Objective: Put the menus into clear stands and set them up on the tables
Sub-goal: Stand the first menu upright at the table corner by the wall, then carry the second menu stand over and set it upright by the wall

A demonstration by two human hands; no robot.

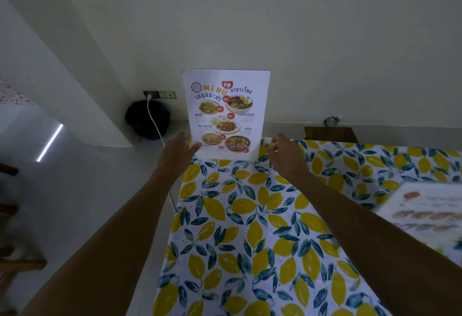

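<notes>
A white menu sheet (pixel 226 113) with food photos stands upright at the far edge of the table (pixel 245 228), which wears a lemon-print cloth. The clear stand around it is hard to make out. My left hand (pixel 176 154) is at the menu's lower left edge, fingers apart and touching or nearly touching it. My right hand (pixel 285 153) hovers just right of the menu's lower right corner, fingers loosely curled, a small gap from it. A second menu (pixel 425 215) lies flat and blurred at the table's right side.
A black bin (pixel 147 119) sits on the floor by the wall under a socket with a white cable (pixel 156 120). A dark wooden chair back (pixel 330 134) stands beyond the table's far edge. Wooden furniture (pixel 15 253) shows at the left edge.
</notes>
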